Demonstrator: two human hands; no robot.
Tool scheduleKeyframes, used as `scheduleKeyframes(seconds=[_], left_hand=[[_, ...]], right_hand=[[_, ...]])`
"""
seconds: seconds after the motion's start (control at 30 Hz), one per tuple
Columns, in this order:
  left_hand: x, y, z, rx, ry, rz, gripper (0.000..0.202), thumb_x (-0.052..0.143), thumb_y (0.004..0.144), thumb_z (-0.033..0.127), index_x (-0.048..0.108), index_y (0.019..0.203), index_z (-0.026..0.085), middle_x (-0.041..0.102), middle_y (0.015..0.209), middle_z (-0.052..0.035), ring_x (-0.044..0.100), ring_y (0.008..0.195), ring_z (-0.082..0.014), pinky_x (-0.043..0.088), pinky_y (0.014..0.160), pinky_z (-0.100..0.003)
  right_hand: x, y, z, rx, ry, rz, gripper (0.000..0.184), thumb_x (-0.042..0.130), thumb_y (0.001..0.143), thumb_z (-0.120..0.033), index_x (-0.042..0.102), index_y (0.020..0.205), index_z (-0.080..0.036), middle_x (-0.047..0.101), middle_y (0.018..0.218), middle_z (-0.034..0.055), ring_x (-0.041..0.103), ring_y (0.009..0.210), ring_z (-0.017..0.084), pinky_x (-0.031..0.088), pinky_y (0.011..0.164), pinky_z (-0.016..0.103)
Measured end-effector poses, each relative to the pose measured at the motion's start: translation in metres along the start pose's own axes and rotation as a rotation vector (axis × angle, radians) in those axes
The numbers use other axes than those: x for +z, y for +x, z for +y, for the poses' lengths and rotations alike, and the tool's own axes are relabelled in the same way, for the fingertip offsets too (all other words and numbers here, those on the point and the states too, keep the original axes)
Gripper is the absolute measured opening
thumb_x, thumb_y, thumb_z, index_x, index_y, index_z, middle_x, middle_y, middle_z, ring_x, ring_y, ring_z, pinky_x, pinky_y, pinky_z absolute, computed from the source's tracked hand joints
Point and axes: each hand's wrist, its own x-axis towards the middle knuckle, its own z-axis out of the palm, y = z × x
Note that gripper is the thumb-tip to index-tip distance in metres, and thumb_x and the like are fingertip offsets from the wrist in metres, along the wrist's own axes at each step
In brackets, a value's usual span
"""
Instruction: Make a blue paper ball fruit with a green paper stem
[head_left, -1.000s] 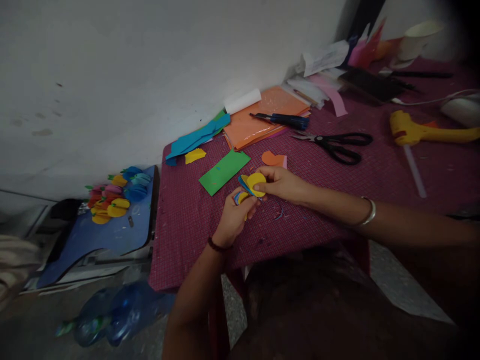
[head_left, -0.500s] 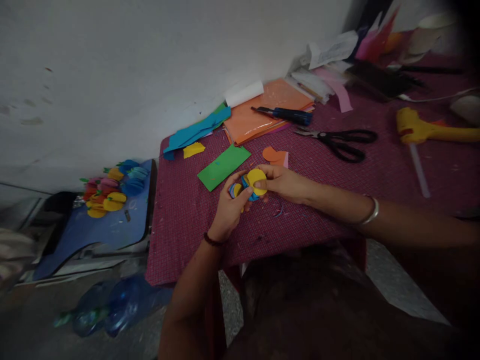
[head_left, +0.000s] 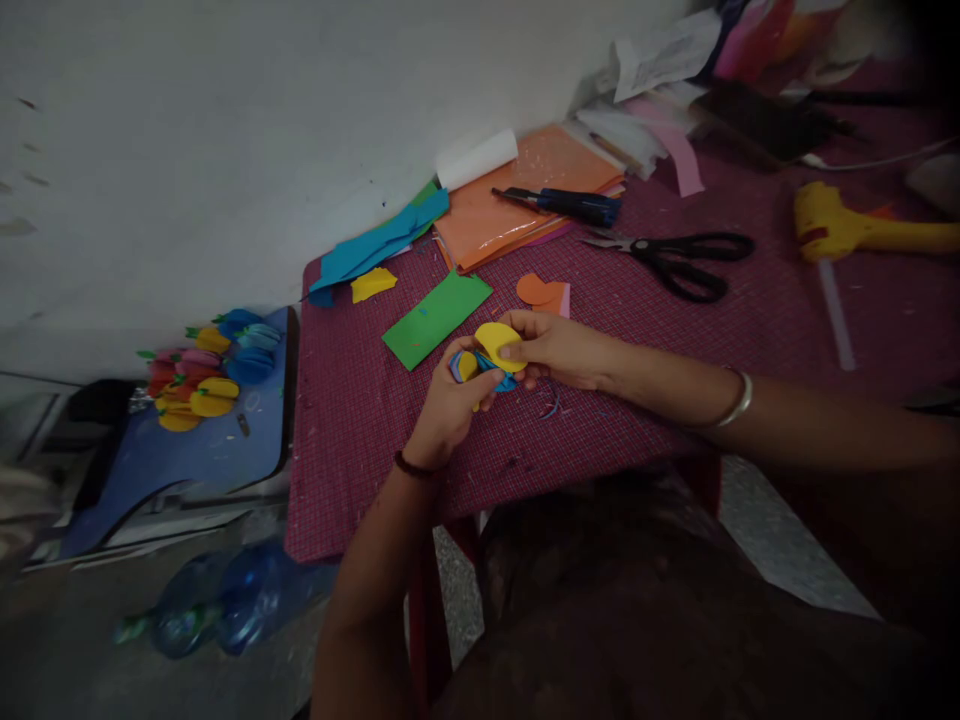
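My right hand (head_left: 551,348) pinches a round yellow paper piece (head_left: 498,345) between thumb and fingers. Right beside it, my left hand (head_left: 452,400) is closed around several small blue and yellow paper pieces (head_left: 466,366), partly hidden by the fingers. The two hands nearly meet above the table's front part. A green paper strip (head_left: 437,320) lies just beyond the left hand. Past the right hand are orange and pink paper scraps (head_left: 541,292).
Black-handled scissors (head_left: 679,258), a blue cutter (head_left: 577,206) on orange sheets (head_left: 480,235) and a yellow glue gun (head_left: 832,225) lie on the red checked table (head_left: 345,450). Colourful paper fruit shapes (head_left: 214,397) rest on a blue board (head_left: 180,460) at left; bottles (head_left: 247,595) are on the floor.
The yellow piece has tilted and shifted slightly left, from facing up to a slanted position over the blue pieces. Both hands still hold their pieces; the whole view has shifted a little.
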Motion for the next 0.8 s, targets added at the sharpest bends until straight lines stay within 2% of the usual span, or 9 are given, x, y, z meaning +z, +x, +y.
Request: scheduleKeyframes(seconds=[0.17,0.27,0.37,0.5,0.7,0.8], left_hand=[[0.004,0.000,-0.003,-0.155,-0.088,-0.011,0.042,0.073,0.063,0.023,0.048,0.096,0.018,0.056,0.066,0.0049,0.047,0.044,-0.0048,0.031,0.037,-0.016],[0.004,0.001,-0.005,-0.150,-0.068,0.016,0.037,0.067,0.063,0.017,0.050,0.096,0.017,0.055,0.065,0.0051,0.046,0.042,-0.0045,0.030,0.036,-0.017],[0.005,0.001,-0.006,-0.086,-0.020,0.085,0.046,0.063,0.062,0.010,0.051,0.105,0.018,0.053,0.067,0.0070,0.040,0.038,-0.0027,0.027,0.033,-0.017],[0.005,0.000,-0.006,0.020,0.080,0.115,0.053,0.067,0.062,0.008,0.052,0.113,0.019,0.050,0.060,0.0096,0.037,0.036,-0.0024,0.030,0.034,-0.017],[0.002,-0.001,-0.007,0.101,0.099,0.045,0.056,0.074,0.066,0.017,0.051,0.116,0.022,0.053,0.066,0.0086,0.049,0.043,-0.0044,0.042,0.040,-0.017],[0.000,-0.002,-0.008,0.125,0.068,0.017,0.058,0.075,0.068,0.021,0.049,0.120,0.023,0.054,0.069,0.0079,0.051,0.044,-0.0051,0.045,0.041,-0.018]], right_hand=[[0.005,-0.002,0.000,-0.084,-0.300,0.044,0.019,0.057,0.078,-0.004,0.050,0.087,-0.019,0.058,0.073,-0.0030,0.054,0.051,0.006,0.046,0.041,0.016],[0.004,-0.001,0.005,-0.118,-0.421,-0.014,0.020,0.057,0.078,-0.005,0.050,0.090,-0.020,0.057,0.079,-0.0019,0.056,0.058,0.008,0.049,0.045,0.017],[0.002,0.002,0.011,-0.137,-0.500,-0.030,0.023,0.059,0.076,-0.008,0.050,0.093,-0.020,0.056,0.083,-0.0014,0.056,0.063,0.009,0.050,0.046,0.018],[-0.001,0.003,0.014,-0.151,-0.487,-0.046,0.029,0.062,0.073,-0.011,0.048,0.097,-0.020,0.055,0.081,-0.0018,0.055,0.064,0.009,0.048,0.047,0.018],[-0.003,0.002,0.011,-0.143,-0.338,-0.186,0.045,0.065,0.072,-0.014,0.042,0.110,-0.022,0.060,0.075,-0.0035,0.059,0.062,0.012,0.048,0.051,0.021],[-0.003,0.001,0.007,-0.136,-0.301,-0.193,0.049,0.065,0.069,-0.011,0.043,0.111,-0.021,0.060,0.074,-0.0048,0.058,0.059,0.011,0.049,0.053,0.022]])
